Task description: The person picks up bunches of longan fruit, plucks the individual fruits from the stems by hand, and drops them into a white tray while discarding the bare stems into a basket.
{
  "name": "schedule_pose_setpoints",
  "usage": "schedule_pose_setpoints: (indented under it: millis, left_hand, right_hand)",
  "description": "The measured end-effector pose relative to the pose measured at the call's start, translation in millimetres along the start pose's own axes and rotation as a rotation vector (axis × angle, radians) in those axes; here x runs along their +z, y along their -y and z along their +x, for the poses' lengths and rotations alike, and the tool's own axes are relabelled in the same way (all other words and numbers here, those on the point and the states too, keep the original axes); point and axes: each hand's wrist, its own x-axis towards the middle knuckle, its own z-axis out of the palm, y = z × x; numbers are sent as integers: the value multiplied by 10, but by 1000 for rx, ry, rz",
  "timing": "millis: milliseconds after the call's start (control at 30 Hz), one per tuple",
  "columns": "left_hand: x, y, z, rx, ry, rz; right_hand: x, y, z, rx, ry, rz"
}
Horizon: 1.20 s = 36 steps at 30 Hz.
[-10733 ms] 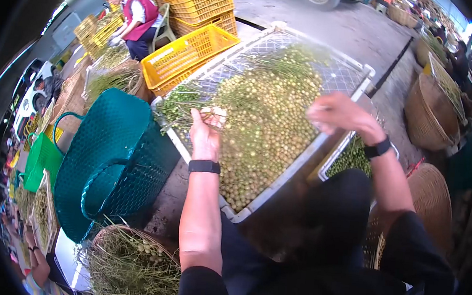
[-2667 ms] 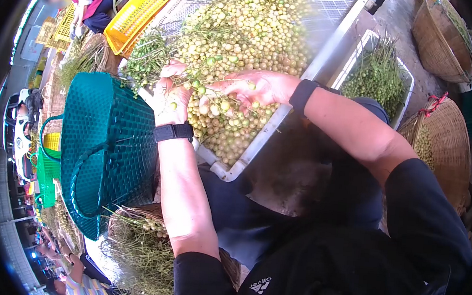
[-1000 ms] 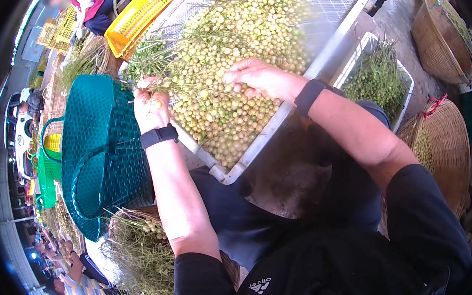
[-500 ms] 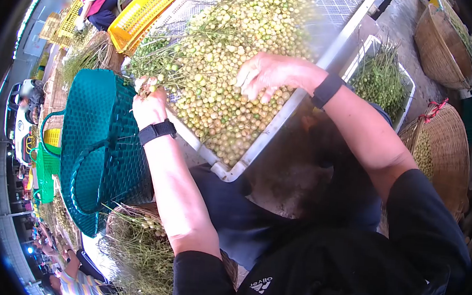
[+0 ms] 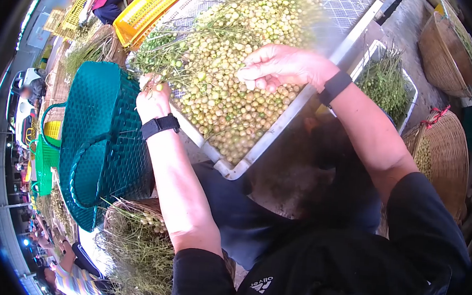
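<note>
Small round yellow-green berries (image 5: 229, 91) sit heaped on the mesh tray (image 5: 279, 127), left hand (image 5: 152, 101) fisted around wiry stems (image 5: 162, 58) at its left edge, right hand (image 5: 278, 66) curled on the heap, can't tell if it's gripping any.

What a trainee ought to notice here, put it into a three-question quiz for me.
1. True or false: the right hand is over the pile of small fruits in the white tray.
2. What does the left hand grip? A) a knife B) thin green stems C) a basket handle
3. Fill in: the woven basket beside the left forearm is coloured ____.
Key: 1 true; 2 B; 3 teal.
</note>
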Motion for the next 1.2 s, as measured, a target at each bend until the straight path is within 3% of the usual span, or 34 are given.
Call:
schedule_pose_setpoints:
  millis: [67, 133, 233, 367, 533, 700, 767, 800, 1000, 1067, 1133, 1200]
  left_hand:
    - [650, 215, -91, -68, -73, -99]
    - [735, 249, -86, -137, -147, -200]
    - [707, 265, -91, 2, -24, 314]
    - [787, 184, -13, -51, 152, 412]
    - [-490, -306, 136, -590, 172, -634]
    - [-361, -304, 133, -642, 193, -629]
    - [-324, -280, 99, -438, 80, -547]
    - [-264, -245, 86, -437, 80, -545]
    - [112, 72, 126, -1605, -301, -2483]
    - [381, 191, -2, -1529, -212, -2557]
    - [1109, 265, -263, -841, -243, -2821]
    - [659, 74, -172, -990, -285, -2917]
  right_hand:
    - [-90, 1, -20, 10, 204, -53]
    - [-95, 41, -67, 35, 176, -61]
    - [77, -49, -9, 32, 134, 6]
    - [273, -420, 270, -2, 176, 180]
    - [387, -315, 283, -51, 129, 279]
    - [421, -341, 235, -73, 83, 233]
    - [394, -352, 240, -82, 83, 225]
    - [370, -317, 210, -117, 90, 156]
    - [217, -170, 85, -219, 52, -32]
    - [151, -142, 94, -240, 28, -43]
    - [100, -102, 114, -122, -99, 191]
    - [69, -57, 124, -135, -122, 298]
